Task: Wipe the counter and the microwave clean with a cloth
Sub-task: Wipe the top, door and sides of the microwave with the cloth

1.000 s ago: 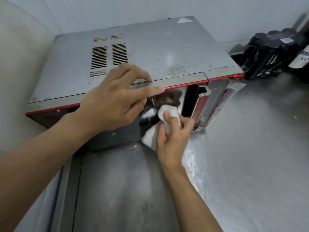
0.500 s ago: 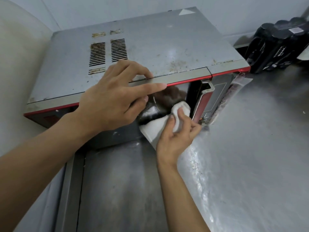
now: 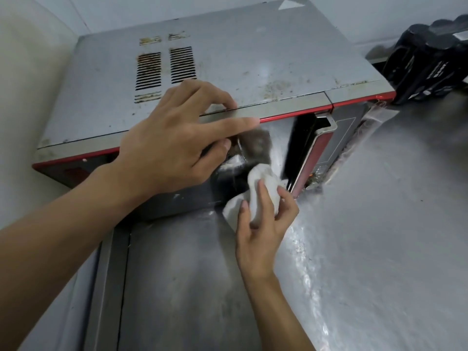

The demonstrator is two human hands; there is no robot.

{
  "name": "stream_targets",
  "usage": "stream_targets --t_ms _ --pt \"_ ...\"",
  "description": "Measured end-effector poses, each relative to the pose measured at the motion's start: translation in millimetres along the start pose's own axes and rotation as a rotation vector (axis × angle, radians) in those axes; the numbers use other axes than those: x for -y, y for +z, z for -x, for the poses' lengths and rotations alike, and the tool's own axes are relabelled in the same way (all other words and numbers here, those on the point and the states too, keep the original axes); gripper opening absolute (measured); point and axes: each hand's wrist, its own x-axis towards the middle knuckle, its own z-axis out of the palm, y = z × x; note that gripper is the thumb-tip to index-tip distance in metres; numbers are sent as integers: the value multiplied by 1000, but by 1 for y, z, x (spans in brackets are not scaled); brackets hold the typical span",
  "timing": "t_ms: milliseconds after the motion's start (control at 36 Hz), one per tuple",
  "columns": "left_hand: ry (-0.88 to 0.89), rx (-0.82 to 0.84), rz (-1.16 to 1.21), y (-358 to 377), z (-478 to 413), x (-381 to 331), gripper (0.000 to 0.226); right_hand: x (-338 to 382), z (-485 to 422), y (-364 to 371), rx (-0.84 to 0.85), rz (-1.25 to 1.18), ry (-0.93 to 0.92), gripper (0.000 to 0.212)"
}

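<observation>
Right hand pinching the bunched cloth against the microwave door, left hand braced with fingers spread on its top edge; specks on the top and streaks on the counter suggest most wiping is left.

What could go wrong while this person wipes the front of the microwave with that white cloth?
1. The cloth, gripped by the right hand, is working right beside the door handle. It might snag in the dark gap there.
2. The left hand rests on the top front edge of the microwave. The top shows brown specks, so the fingers may pick up grime and smear it onto the wiped parts.
</observation>
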Motion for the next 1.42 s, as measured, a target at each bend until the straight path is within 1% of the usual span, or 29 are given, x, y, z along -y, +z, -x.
stream_targets --t_ms 56,83,139,250,389,444,500,556,583,639,694,722,778,806,833,889,917,944,1000,1083,1167,1194,1250,1306,1333,1417 --pt "8 5 -9 0 0 0 41 4 -8 2 62 35 -133 47" --pt "13 6 -14 0 0 1 41 2 -13 4 95 59 -161 47" --pt "17 0 -23 0 0 1 41 -11 -17 5 155 100 -140 45" --pt "12 -17 -16 1 0 1 41 -35 -15 -9 336 166 -37 38" --pt "31 -21 -43 1 1 0 41 -21 -23 -23 381 155 -43 41" --pt "34 -77 -66 0 3 -3 39 -14 -26 -32 413 138 -77 39" --pt "-3 -194 -61 2 11 -14 36 -4 -30 -42 430 117 -128 40" --pt "-73 -297 -23 12 28 -40 32 10 -36 -50 413 96 -197 47" --pt "-113 -323 15 21 39 -56 32 18 -39 -54 393 84 -240 52" --pt "-204 -320 121 42 63 -91 41 33 -46 -60 362 65 -332 60" --pt "-317 -251 224 63 83 -123 64 44 -53 -64 354 45 -376 57" --pt "-375 -218 275 72 88 -136 77 50 -57 -66 362 31 -357 54" --pt "-459 -216 370 83 88 -154 95 63 -66 -70 417 16 -288 48" --pt "-489 -248 411 87 83 -159 98 69 -70 -74 474 20 -284 45" --pt "-520 -296 450 91 78 -163 95 75 -76 -78 555 28 -306 41" --pt "-592 -402 498 97 65 -164 80 84 -92 -90 752 73 -410 32" --pt "-634 -448 500 99 59 -162 75 87 -102 -95 826 114 -478 31" --pt "-680 -487 493 102 54 -161 76 91 -114 -100 868 158 -543 32" --pt "-746 -536 466 109 43 -158 82 97 -140 -107 854 231 -668 32" --pt "-802 -584 407 122 29 -160 86 104 -180 -112 733 295 -842 25" --pt "-919 -626 373 136 16 -172 90 108 -213 -107 628 371 -1018 25" --pt "-956 -640 353 138 11 -177 90 108 -221 -103 618 397 -1076 26" --pt "-1017 -671 351 139 -2 -186 86 104 -234 -91 667 456 -1184 31" --pt "-1066 -698 374 138 -18 -193 81 97 -243 -80 753 520 -1292 36" --pt "-1094 -712 375 138 -25 -193 81 93 -246 -76 795 548 -1337 38" --pt "-1179 -735 307 141 -40 -183 79 85 -251 -69 887 578 -1396 43"
